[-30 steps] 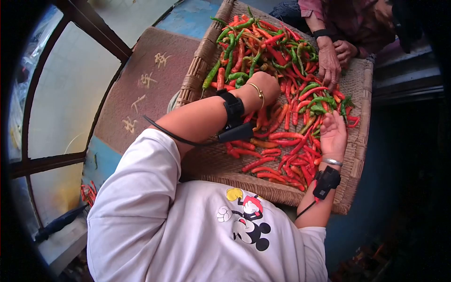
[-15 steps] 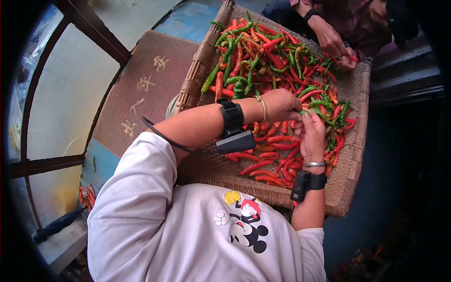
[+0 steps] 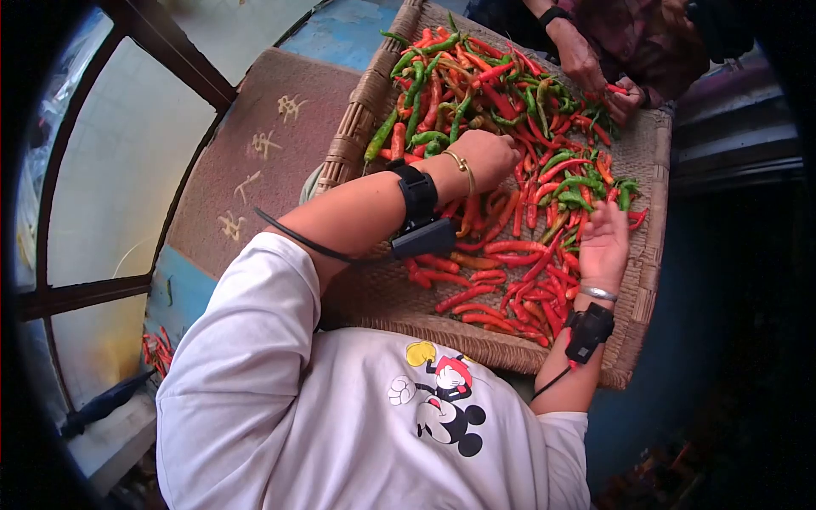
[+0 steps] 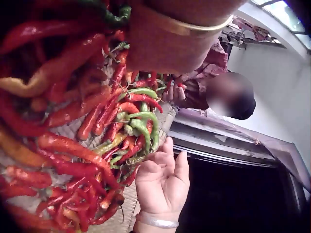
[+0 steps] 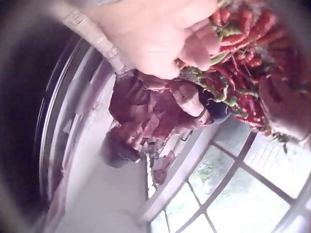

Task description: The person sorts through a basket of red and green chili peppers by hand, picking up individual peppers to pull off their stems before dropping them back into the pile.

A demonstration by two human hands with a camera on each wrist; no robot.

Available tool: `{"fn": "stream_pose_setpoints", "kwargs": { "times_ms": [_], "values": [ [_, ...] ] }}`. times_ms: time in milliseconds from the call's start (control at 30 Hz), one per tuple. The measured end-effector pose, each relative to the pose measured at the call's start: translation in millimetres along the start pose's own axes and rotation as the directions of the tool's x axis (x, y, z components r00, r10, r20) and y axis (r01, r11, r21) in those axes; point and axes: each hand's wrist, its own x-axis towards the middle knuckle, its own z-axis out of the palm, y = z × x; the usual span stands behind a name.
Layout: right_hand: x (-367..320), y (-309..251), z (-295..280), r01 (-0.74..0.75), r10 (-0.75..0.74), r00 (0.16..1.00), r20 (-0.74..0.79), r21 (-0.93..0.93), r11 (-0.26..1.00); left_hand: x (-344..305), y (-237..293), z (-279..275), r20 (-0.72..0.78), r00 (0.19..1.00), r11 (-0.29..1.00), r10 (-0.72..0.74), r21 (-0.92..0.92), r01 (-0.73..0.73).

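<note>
My left hand (image 3: 486,161), with a gold bangle at its wrist, reaches palm down over the heap of red and green chili peppers (image 3: 501,93). Its fingers bend down among the chilies, and their tips are hidden; I cannot tell whether they hold one. Over at the basket's right side, my right hand (image 3: 604,251) is turned palm up with loosely bent fingers and nothing in it. Beside its fingertips lie green chilies (image 3: 582,187). Closer to me, red chilies (image 3: 510,306) are spread over the woven basket (image 3: 382,302). In the left wrist view the right palm (image 4: 163,187) appears bare.
Across the basket, another person's hands (image 3: 625,98) hold a red chili at the far right corner. To the left lies a brown mat (image 3: 263,161) with yellow characters, beside a framed glass window (image 3: 127,170). Some red chilies (image 3: 158,348) lie at the lower left.
Half a second ago my hands met over the chilies with a green one at the fingers. Since then they have parted: the left moved back over the heap, the right out to the right.
</note>
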Motion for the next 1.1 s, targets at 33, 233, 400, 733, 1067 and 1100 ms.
{"fn": "stream_pose_setpoints", "kwargs": {
  "times_ms": [33, 233, 400, 733, 1067, 1100],
  "values": [
    [-5, 4, 3, -0.023, 0.024, 1.0, 0.014, -0.101, 0.995, 1, -1, 2, 0.06, 0.998, 0.998, 0.022, 0.049, -0.025],
    [-11, 42, 26, 0.342, -0.001, 0.926, 0.378, -0.836, 0.43, -5, -4, 2, -0.041, 0.983, 0.943, 0.179, 0.293, -0.16],
    [-3, 59, 20, 0.643, -0.068, 0.765, 0.64, -0.765, 0.034, -2, -16, 3, -0.171, 0.974, 0.844, 0.149, 0.535, -0.035],
    [-6, 57, 23, 0.642, -0.11, 0.722, 0.683, -0.721, -0.259, 0, -19, -9, -0.031, 0.999, 0.874, 0.018, 0.486, -0.001],
    [-6, 11, 19, 0.263, -0.301, 0.953, 0.028, -0.567, 0.781, 1, 7, -31, -0.347, 0.927, 0.989, 0.145, 0.073, -0.128],
    [-7, 8, 16, 0.259, -0.291, 0.957, 0.0, -0.453, 0.853, 0, 14, -35, -0.392, 0.914, 0.989, 0.11, -0.053, -0.141]
  ]
}}
